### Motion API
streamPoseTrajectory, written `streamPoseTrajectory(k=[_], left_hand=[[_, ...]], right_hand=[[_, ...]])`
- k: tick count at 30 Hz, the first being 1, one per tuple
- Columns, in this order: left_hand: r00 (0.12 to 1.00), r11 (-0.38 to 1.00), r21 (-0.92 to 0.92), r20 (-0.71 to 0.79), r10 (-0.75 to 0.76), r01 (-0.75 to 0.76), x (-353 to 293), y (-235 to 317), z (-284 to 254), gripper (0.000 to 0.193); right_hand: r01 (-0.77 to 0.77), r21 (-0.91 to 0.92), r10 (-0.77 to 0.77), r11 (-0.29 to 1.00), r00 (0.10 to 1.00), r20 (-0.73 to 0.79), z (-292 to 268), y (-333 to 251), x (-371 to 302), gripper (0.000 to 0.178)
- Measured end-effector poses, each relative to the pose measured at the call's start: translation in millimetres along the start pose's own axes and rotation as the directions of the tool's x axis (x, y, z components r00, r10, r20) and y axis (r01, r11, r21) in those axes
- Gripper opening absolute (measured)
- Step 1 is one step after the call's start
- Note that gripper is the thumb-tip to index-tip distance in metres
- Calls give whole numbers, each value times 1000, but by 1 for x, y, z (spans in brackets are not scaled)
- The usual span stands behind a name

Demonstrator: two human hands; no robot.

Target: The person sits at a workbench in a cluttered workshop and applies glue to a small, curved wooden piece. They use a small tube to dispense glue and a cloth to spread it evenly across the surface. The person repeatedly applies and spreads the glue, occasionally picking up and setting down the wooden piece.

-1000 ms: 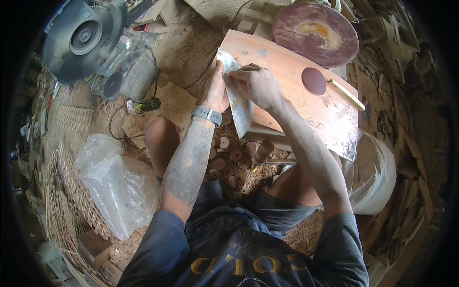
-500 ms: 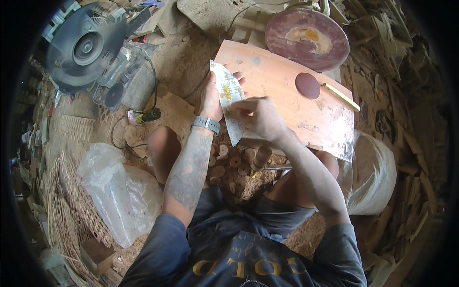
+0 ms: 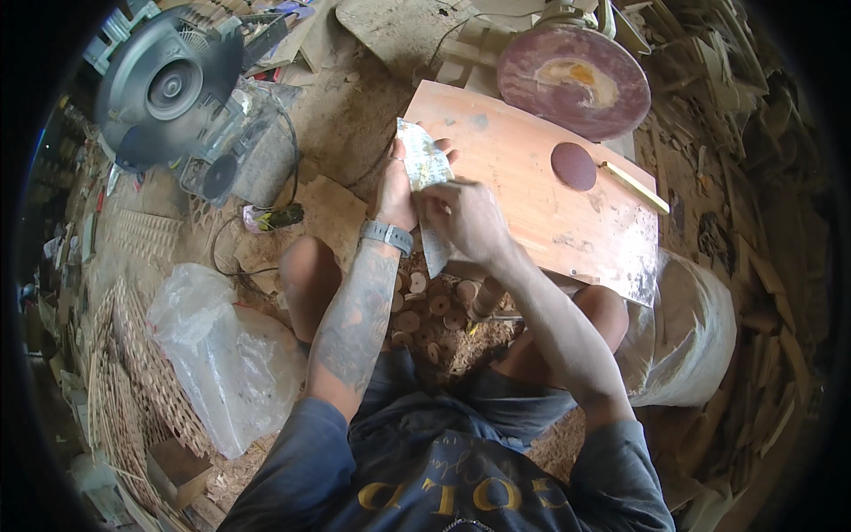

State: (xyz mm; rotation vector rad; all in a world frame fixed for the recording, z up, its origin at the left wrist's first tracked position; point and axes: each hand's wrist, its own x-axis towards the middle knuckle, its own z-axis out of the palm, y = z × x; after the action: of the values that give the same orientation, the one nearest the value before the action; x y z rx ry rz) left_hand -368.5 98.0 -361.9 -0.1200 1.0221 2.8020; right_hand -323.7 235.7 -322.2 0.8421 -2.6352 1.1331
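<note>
In the head view, the left hand (image 3: pixel 396 193) is held palm up in front of the body, its fingers bent around a pale printed sheet (image 3: pixel 424 161) with the thumb over the near edge and fingertips showing past the far edge. The right hand (image 3: pixel 472 217) is at the sheet's middle, its fingers curled inward with the tips drawn close together; whether they pinch the sheet or only press on it cannot be told. The sheet is raised by the left end of a wooden table (image 3: pixel 523 204), its narrow lower end pointing down toward the person's lap. On the table lie a dark red round disc (image 3: pixel 573 167) and, just beside it, a light wooden stick (image 3: pixel 635 187). Beyond the table's far edge stands a large reddish wheel (image 3: pixel 574 82) with a worn, pale centre. Below the hands, between the knees, small wooden rings (image 3: pixel 439 306) lie in a heap next to an upright stack (image 3: pixel 487 297). A circular saw (image 3: pixel 170 89) stands at upper left, and a clear plastic bag (image 3: pixel 208 372) sits beside the left knee.
</note>
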Motion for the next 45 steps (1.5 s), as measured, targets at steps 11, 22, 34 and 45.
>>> streamPoseTrajectory(k=[11,22,34,45], left_hand=[[999,1000,3,49,18,-18,-4,0,6,58],[997,999,49,76,-4,0,-15,14,38,55],[998,986,154,-22,-61,64,41,-3,38,60],[848,-328,783,506,-156,-528,1,60,-7,91]], right_hand=[[-226,175,258,958,948,-187,-30,16,10,20],[7,59,-1,998,995,-98,-28,-13,-34,18],[-105,151,160,983,893,-420,-83,33,-20,15],[-206,77,219,975,942,-254,-67,56,-8,17]])
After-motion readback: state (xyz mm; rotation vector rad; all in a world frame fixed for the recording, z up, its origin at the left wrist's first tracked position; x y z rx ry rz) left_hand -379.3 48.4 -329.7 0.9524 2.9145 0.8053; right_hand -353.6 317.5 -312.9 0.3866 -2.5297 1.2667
